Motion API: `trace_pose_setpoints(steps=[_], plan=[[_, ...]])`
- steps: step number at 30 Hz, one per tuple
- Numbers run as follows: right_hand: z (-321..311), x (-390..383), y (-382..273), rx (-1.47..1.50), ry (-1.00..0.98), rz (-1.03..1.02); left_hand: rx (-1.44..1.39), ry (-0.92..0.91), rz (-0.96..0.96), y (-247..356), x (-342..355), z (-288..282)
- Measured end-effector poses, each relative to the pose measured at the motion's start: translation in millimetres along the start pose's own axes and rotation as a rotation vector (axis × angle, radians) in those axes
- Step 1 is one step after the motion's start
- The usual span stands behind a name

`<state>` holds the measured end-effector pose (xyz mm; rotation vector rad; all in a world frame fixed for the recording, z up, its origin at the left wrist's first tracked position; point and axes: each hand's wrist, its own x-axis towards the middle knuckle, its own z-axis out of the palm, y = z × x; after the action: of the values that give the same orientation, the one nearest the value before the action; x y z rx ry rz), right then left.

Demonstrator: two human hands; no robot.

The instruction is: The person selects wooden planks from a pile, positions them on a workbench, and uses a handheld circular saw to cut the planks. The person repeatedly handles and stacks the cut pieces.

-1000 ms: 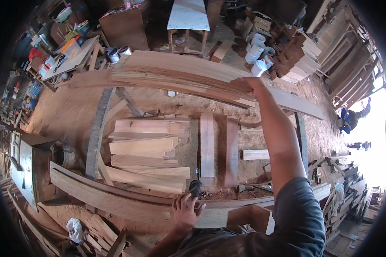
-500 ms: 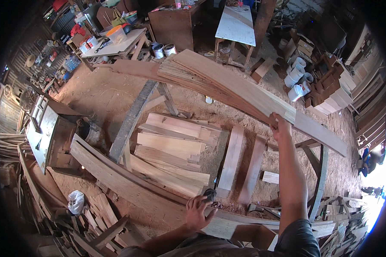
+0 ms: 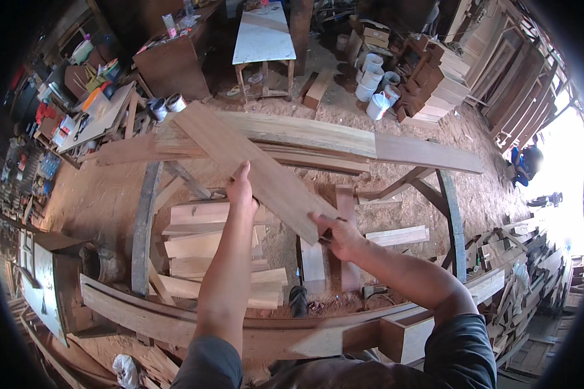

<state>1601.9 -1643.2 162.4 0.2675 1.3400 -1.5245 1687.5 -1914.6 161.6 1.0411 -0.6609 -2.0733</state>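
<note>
A flat wooden plank point(image 3: 276, 183) slants across the middle, its far end over the stack of long boards point(image 3: 305, 135) on the trestles. My left hand point(image 3: 241, 189) grips its near edge around the middle, thumb on top and the other fingers mostly hidden beneath. At the plank's lower right end, my right hand point(image 3: 340, 237) is closed round the corner. Below the plank, several shorter boards point(image 3: 198, 245) lie on the dirt floor.
Nearest me runs a long thick beam point(image 3: 149, 321) with an open wooden box point(image 3: 405, 334) by it. Trestle legs point(image 3: 451, 223) stand at the right, beside heaped offcuts point(image 3: 522, 292). Farther back are white buckets point(image 3: 377, 106) and a white-topped table point(image 3: 264, 35).
My left hand has come up from beside the near beam and taken hold of the plank. The plank has swung round and its near end has come toward me. The view has turned right.
</note>
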Motion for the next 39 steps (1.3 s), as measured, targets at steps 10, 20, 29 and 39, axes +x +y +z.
trace_pose_setpoints(steps=[10,20,29,39], plan=[[-10.9,140.4,-209.0,-1.753,0.340,-0.966,0.047,0.104,0.147,-12.3,-123.0,-89.9],[6.8,45.2,-209.7,-1.722,0.062,-0.953,0.084,0.223,0.352,35.2,-196.8,-150.7],[-114.0,-207.6,-199.6,-1.473,0.387,-0.989,0.131,0.215,0.540,84.4,-259.9,-93.0],[-390.5,-543.9,-106.1,-0.614,0.541,-1.217,0.270,-0.088,0.659,158.3,-388.0,35.0]])
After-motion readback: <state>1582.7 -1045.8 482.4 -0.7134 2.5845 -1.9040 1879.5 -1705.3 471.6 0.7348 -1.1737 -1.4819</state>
